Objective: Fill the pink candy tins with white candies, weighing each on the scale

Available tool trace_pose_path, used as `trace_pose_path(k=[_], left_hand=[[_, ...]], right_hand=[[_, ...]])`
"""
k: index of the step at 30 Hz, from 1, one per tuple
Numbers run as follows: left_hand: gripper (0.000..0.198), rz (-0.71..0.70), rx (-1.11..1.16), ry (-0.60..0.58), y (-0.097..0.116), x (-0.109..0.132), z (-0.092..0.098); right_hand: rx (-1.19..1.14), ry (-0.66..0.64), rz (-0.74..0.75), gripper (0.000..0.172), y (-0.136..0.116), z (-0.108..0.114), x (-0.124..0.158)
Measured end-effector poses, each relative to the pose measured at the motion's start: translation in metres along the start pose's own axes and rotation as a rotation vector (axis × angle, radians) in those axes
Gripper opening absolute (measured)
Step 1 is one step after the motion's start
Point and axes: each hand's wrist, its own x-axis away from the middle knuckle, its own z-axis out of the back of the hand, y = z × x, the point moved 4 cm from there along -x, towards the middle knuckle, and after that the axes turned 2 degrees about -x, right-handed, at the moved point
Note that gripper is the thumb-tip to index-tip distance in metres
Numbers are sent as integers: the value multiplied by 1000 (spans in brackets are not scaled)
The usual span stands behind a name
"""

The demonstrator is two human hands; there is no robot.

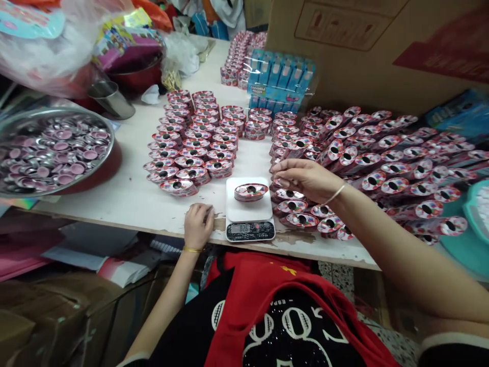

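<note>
The right hand point(305, 178) hung palm down over the near end of the right-hand stacks, its grip narrow, with the fingertips point(277, 168) drawn together; I could not tell whether they held anything. Just below it lay oval red-and-pink printed tins point(292, 206), each with a dark round hole in its centre, and the fingertips were very near the top of this group. A thin pale bracelet point(335, 194) circled that wrist.

The left hand point(197, 226) rested on the near edge of the table point(130, 196), its fingers loosely curled, and no object showed in its grip. A gold bracelet point(192, 250) sat on its wrist. Between the two hands stood a digital kitchen scale point(250, 232) with a white square platform and a black display, and a single oval printed tin point(250, 192) lay flat on the platform.

More of the same tins stood in dense rows on the far left of the scale point(191, 148) and spread across the right of the table point(385, 173). To the left, a steel tray point(57, 111) held pink-and-silver discs point(46, 158). Beyond the rows stood blue boxes wrapped in clear film point(280, 81), against a large cardboard carton point(344, 46)
</note>
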Motion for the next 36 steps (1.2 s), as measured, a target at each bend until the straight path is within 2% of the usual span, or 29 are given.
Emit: trace_pose_path(k=[3,6,9,13,17,21,24,26,28,31,34,36], left_hand=[[17,1,3,2,1,-1,0],[17,3,2,2,1,-2,0],[17,11,-3,-1,2,-2,0],[18,17,-9,-5,2,-2,0],[20,26,14,-2,2,-1,1],[24,48,158,50,16,-7,13],[25,3,268,103,44,-22,28],[24,-55,295,94,65,-37,35],[22,-94,273,63,82,-52,37],[18,-89,207,-1,91,-71,30],[17,-52,206,-48,93,-80,26],[17,-58,247,-43,100,-80,29]], right_hand=[[-75,56,-73,15,10,14,11],[-8,8,-23,12,17,14,14],[170,-48,95,15,17,3,10],[481,-86,250,12,8,-24,1],[624,-91,308,12,-1,-43,-6],[402,-96,238,15,0,-42,-5],[116,-119,135,19,13,-37,3],[-55,-147,73,24,27,-37,11],[-175,-170,14,28,42,-39,20],[-260,-189,-69,31,65,-43,32],[-319,-195,-119,32,83,-45,40],[-381,-190,-148,34,91,-47,42]])
